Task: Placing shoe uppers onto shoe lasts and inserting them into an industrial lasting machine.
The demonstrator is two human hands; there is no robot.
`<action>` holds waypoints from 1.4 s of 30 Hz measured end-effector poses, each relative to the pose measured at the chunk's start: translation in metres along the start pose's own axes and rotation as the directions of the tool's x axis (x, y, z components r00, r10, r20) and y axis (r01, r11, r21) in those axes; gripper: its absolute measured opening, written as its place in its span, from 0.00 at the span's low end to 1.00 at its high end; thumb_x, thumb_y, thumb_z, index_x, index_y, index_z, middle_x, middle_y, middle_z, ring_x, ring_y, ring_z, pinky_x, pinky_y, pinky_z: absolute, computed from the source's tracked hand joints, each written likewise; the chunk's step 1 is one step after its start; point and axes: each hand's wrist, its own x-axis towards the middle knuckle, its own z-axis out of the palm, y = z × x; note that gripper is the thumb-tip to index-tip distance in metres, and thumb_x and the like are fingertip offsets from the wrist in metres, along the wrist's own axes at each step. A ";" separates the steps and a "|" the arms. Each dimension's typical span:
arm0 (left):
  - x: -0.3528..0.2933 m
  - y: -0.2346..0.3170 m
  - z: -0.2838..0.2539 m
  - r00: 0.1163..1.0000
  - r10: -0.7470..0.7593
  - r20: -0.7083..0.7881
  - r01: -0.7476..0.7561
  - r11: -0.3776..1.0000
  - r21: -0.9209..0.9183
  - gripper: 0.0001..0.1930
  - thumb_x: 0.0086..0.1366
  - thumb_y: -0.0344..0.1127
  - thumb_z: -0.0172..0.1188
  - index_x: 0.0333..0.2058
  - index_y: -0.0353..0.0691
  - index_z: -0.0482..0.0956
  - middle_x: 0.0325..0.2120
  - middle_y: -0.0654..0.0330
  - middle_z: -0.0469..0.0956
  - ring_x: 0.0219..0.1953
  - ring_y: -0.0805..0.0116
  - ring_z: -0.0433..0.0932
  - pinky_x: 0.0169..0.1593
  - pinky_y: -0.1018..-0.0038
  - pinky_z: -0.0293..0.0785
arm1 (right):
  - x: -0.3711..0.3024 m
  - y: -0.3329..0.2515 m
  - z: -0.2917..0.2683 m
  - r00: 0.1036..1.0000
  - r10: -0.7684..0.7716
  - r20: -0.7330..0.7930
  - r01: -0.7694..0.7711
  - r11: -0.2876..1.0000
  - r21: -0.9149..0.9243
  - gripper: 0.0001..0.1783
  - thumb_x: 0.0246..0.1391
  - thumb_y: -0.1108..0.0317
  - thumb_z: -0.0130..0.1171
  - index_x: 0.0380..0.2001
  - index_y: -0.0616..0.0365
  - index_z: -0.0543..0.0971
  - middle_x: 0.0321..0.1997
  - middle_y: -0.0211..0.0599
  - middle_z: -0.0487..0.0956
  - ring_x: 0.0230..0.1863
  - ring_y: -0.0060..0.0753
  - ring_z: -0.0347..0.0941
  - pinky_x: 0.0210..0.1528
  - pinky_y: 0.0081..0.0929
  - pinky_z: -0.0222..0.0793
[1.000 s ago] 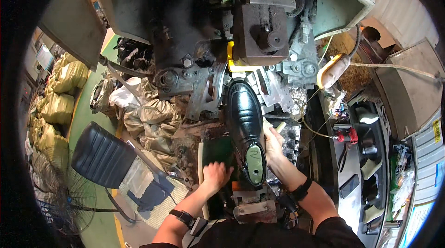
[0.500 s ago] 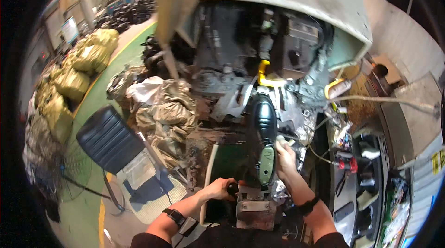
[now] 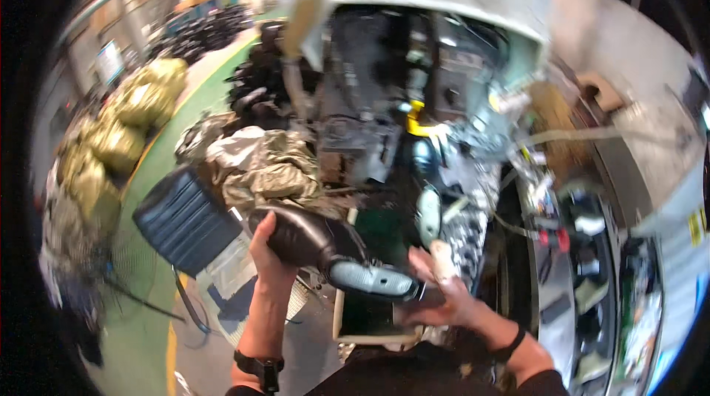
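A dark leather shoe (image 3: 318,244) on its last is being held clear of the big machine (image 3: 414,100), lying roughly level in front of the person's chest, with its toe pointing toward nine o'clock and its grey-topped heel end toward three o'clock. The left hand (image 3: 268,259) is being kept closed around the toe part from below, fingers wrapped over the upper. The right hand (image 3: 436,296) is being held at the heel end, at about four o'clock from the shoe's middle; its fingers are curled there and touching the grey end, though motion blur is making it impossible to tell whether they are truly gripping it or only steadying it. A second shoe (image 3: 429,207) is being carried upright in the machine's jaws at about one o'clock from the held one, just apart from it. Crumpled cloth or wrapping (image 3: 266,167) is lying at eleven o'clock, a dark ribbed crate (image 3: 181,222) at nine o'clock, and yellow-green sacks (image 3: 122,126) farther out along the green floor (image 3: 159,174). Judging from how things are lying, the held shoe is already out of the machine and is being handled between both hands; setting it down somewhere is being left undone, and no resting place for it is being shown clearly.
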 end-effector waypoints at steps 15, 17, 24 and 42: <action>-0.064 -0.197 0.160 0.657 -0.636 0.406 0.546 0.772 0.325 0.16 0.66 0.42 0.57 0.44 0.37 0.78 0.42 0.58 0.82 0.45 0.62 0.80 0.52 0.63 0.75 | -0.159 -0.089 -0.055 0.631 -0.020 -0.775 -0.229 0.950 -0.211 0.42 0.39 0.70 0.79 0.57 0.67 0.69 0.55 0.55 0.77 0.54 0.46 0.77 0.57 0.34 0.72; -0.089 -0.248 0.168 0.658 -0.700 0.278 0.575 0.705 0.415 0.15 0.67 0.44 0.58 0.43 0.38 0.78 0.40 0.58 0.82 0.42 0.62 0.81 0.49 0.64 0.76 | -0.200 -0.092 -0.055 0.521 -0.025 -0.853 -0.347 0.907 -0.239 0.43 0.39 0.70 0.79 0.58 0.68 0.69 0.50 0.54 0.80 0.51 0.41 0.79 0.55 0.31 0.73; -0.244 -0.425 0.196 0.055 -0.997 -0.061 0.592 -0.017 0.806 0.24 0.68 0.47 0.56 0.55 0.35 0.71 0.50 0.50 0.77 0.52 0.51 0.76 0.60 0.54 0.69 | -0.425 -0.114 -0.041 -0.454 0.439 -0.776 -0.231 0.782 0.578 0.42 0.43 0.70 0.76 0.61 0.65 0.68 0.47 0.42 0.81 0.48 0.32 0.77 0.54 0.32 0.73; -0.543 -0.427 0.368 -0.817 0.271 0.509 0.408 -0.352 0.842 0.14 0.64 0.19 0.47 0.43 0.27 0.81 0.53 0.42 0.72 0.54 0.52 0.74 0.58 0.62 0.70 | -0.901 -0.328 0.098 -0.840 -0.542 -0.033 -0.454 0.667 0.591 0.45 0.55 0.71 0.64 0.69 0.50 0.50 0.56 0.51 0.72 0.41 0.41 0.78 0.39 0.32 0.80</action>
